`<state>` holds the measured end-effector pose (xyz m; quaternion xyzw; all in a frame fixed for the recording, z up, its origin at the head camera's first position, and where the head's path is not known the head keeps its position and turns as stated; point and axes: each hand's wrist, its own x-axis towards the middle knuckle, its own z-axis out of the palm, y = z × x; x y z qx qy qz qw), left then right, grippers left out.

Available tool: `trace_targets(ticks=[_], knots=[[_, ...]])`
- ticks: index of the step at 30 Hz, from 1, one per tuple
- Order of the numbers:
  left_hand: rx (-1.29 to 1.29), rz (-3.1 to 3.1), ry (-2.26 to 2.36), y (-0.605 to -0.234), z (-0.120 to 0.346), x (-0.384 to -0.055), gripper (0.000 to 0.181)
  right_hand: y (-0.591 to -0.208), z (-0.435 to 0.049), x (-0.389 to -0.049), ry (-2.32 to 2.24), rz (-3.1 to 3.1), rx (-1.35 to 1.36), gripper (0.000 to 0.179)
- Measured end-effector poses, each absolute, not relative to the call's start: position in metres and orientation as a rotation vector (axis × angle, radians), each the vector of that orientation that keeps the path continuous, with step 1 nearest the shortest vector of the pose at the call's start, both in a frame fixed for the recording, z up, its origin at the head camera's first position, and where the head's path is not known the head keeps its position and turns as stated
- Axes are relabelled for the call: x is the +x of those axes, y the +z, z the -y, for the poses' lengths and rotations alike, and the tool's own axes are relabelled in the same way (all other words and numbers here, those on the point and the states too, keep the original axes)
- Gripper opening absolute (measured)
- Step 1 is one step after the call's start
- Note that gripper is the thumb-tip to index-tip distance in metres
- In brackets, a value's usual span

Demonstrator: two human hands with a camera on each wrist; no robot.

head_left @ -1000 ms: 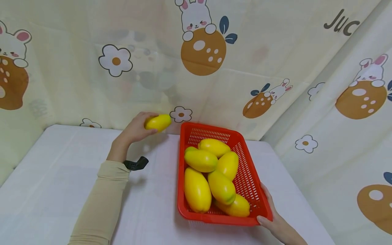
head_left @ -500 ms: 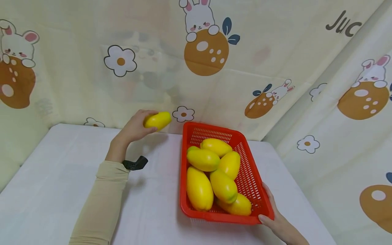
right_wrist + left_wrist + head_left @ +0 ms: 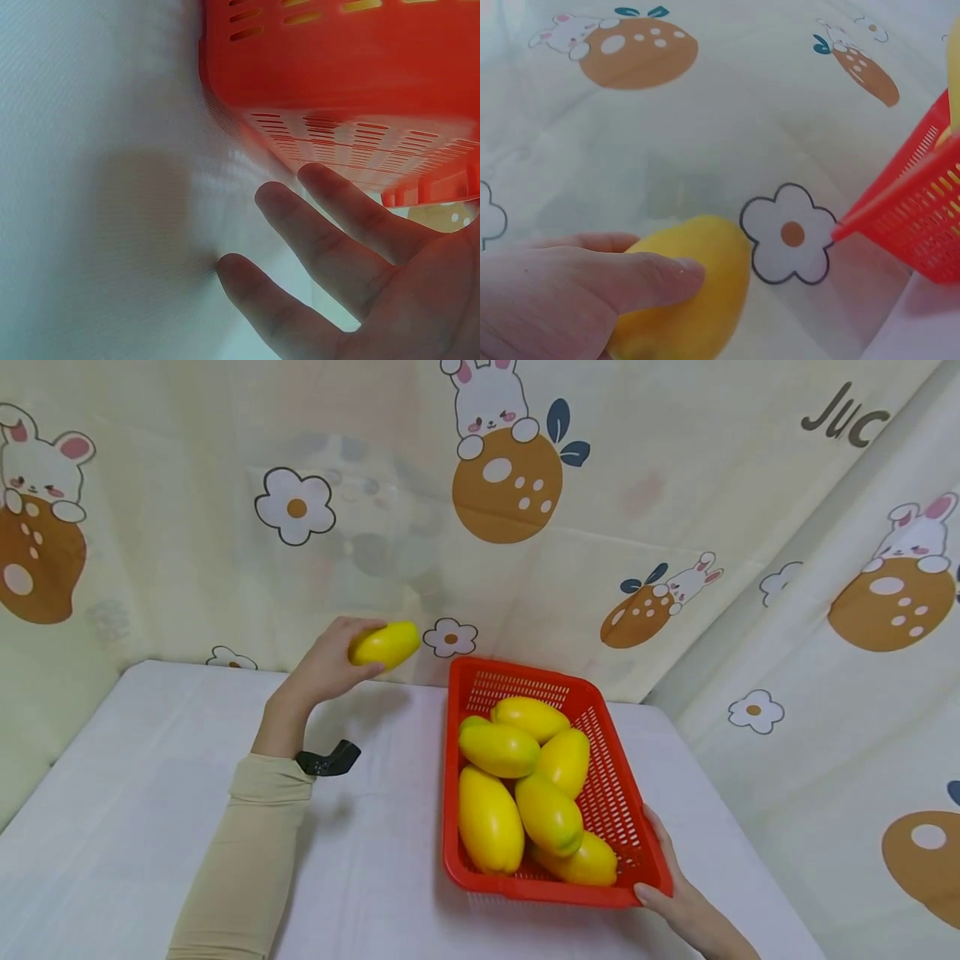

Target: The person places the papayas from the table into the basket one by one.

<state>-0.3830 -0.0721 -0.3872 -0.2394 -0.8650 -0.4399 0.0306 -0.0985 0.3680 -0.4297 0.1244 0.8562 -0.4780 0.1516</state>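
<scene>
My left hand [image 3: 330, 662] grips a yellow mango [image 3: 387, 645] above the far part of the table, left of the basket. Up close in the left wrist view, the thumb lies across the mango [image 3: 705, 315], and the other fingers are mostly hidden behind it. A red plastic basket [image 3: 517, 888] with slotted walls holds several more yellow mangoes [image 3: 491, 821], some with greenish tips. At its near right corner, my right hand [image 3: 686, 906] holds the rim, thumb on the front edge. Three fingers of the right hand [image 3: 360, 270] spread below the basket wall [image 3: 337, 75] in the right wrist view.
A white-covered table [image 3: 172, 777] carries the basket. Behind it and along the right hangs a cream curtain [image 3: 390, 552] printed with rabbits, fruit and flowers. A black strap device [image 3: 330, 760] sits on the left wrist.
My left hand has risen slightly with the mango in its grip. The right hand stays on the basket's corner, and the mangoes inside lie as before. The head view has shifted a little.
</scene>
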Motion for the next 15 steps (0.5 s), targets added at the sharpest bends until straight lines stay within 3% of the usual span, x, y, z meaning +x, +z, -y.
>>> trace_targets(ticks=[15], knots=[[-0.788, 2.596, -1.346, -0.360, 0.069, -0.364, 0.059, -0.430, -0.369, -0.097, -1.388, -2.472, 0.300, 0.097]])
